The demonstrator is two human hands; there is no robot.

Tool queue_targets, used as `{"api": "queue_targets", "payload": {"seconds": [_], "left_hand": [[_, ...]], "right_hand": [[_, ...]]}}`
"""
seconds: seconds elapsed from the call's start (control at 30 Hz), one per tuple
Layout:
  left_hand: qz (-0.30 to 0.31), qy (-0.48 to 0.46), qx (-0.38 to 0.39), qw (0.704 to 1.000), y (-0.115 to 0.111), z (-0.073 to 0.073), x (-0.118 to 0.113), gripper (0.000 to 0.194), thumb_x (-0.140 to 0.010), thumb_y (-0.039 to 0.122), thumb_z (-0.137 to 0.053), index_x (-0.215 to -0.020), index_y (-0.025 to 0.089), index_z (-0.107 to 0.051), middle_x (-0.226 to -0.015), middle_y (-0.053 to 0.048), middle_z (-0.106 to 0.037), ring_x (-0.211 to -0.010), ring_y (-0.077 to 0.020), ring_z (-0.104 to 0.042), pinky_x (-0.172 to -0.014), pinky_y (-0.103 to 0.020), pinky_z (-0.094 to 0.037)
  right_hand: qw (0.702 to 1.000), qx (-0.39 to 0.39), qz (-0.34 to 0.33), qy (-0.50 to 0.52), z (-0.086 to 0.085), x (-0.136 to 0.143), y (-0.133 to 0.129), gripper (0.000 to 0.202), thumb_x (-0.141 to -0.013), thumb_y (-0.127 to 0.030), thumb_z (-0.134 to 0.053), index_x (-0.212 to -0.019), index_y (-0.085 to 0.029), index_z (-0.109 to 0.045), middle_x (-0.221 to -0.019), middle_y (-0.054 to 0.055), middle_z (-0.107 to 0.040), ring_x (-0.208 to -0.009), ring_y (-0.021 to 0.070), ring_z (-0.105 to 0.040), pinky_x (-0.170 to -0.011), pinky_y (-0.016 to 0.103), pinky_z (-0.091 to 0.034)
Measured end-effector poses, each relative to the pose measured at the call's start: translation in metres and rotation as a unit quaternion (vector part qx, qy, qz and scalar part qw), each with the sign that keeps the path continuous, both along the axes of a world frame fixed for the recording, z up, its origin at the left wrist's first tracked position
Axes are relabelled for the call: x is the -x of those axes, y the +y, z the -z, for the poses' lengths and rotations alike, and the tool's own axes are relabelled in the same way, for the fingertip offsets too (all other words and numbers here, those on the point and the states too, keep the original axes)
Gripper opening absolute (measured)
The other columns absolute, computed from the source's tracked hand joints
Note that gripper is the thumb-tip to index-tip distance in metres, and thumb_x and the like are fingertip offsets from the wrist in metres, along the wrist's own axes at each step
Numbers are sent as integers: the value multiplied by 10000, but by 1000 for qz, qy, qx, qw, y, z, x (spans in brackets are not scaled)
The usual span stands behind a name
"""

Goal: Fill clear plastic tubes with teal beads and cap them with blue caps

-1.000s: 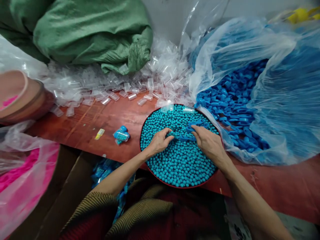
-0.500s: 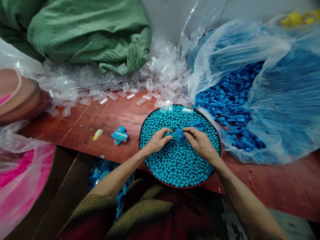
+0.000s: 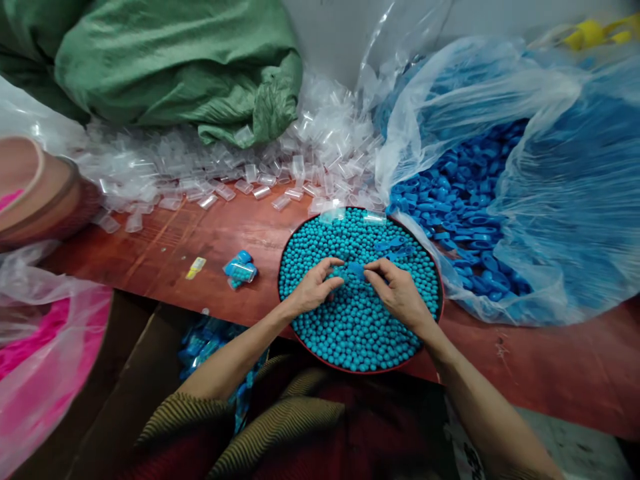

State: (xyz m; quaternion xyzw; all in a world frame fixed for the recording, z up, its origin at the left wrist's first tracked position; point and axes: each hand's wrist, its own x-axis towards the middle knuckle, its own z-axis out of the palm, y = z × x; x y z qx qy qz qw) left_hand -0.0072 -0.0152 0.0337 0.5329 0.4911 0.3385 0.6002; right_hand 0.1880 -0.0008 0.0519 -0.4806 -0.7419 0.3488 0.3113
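Observation:
A round red tray full of small turquoise balls stands at the table's front edge. Over it, my right hand pinches a small blue plastic piece between thumb and fingertips. My left hand is at the left of that piece, fingers curled, with something clear and hard to make out at the fingertips. Several loose blue pieces lie on the balls at the back right. Two clear sleeves rest near the tray's back rim.
Clear plastic sleeves are heaped behind, below a green cloth sack. On the right is a bag of blue parts. Filled blue pieces lie left of the tray. Pink parts fill a bag at the left.
The blue piece in my right hand has turned slightly and come a little closer to my left hand. My right fingers have closed more on it.

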Motion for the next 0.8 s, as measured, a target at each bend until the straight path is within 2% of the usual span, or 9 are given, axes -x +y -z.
{"api": "queue_targets", "payload": {"seconds": [0.1,0.27,0.43,0.57,0.67,0.73,0.8], "left_hand": [[-11,-46,-16,999,-4,-6,-7,450,-798,287,-540,-1220,175,-434,-769,30,-521,-489,-45,-456,-432,-170,-393],[-30,-77,3,997,-13,-10,-10,538,-790,297,-555,-1289,187,-389,-749,41,-517,-461,-35,-461,-426,-168,-388],[-49,-70,1,996,-18,-7,-11,346,-803,306,-546,-1125,194,-483,-722,59,-487,-420,-19,-425,-400,-163,-375],[-59,-55,-8,997,-20,-5,-16,265,-818,306,-526,-1053,188,-489,-668,70,-456,-404,-21,-380,-371,-154,-328],[-79,-51,-14,995,-19,-5,-14,266,-824,318,-521,-1052,188,-480,-648,76,-438,-396,-23,-386,-362,-149,-322],[-65,-52,4,997,-18,-5,-9,294,-831,346,-515,-1077,196,-455,-663,74,-460,-394,-31,-430,-356,-148,-332],[-26,-56,25,998,-18,-6,-2,330,-830,368,-520,-1100,203,-427,-670,71,-481,-409,-48,-481,-362,-150,-357]], "right_hand": [[996,46,22,70,6,16,-6,183,-883,-338,-485,-824,-200,-590,-671,-20,-601,-581,116,-537,-585,230,-427],[994,33,27,97,10,25,-13,170,-861,-312,-512,-779,-199,-608,-704,-9,-623,-658,130,-564,-642,240,-452],[997,31,-48,61,4,16,-11,165,-856,-285,-513,-817,-206,-653,-687,-12,-636,-635,134,-574,-617,243,-458],[996,-9,-82,24,3,14,-11,177,-864,-272,-500,-859,-204,-664,-678,-3,-634,-592,132,-572,-599,247,-469],[995,-24,-92,31,2,12,-11,180,-856,-249,-504,-933,-205,-661,-800,30,-667,-733,158,-624,-709,285,-505],[992,22,-111,64,1,8,-8,208,-835,-247,-531,-1002,-210,-650,-920,47,-669,-809,167,-633,-739,309,-520],[981,109,-115,111,1,4,-4,237,-818,-264,-556,-1031,-205,-641,-946,49,-661,-736,152,-634,-682,309,-536]]}}
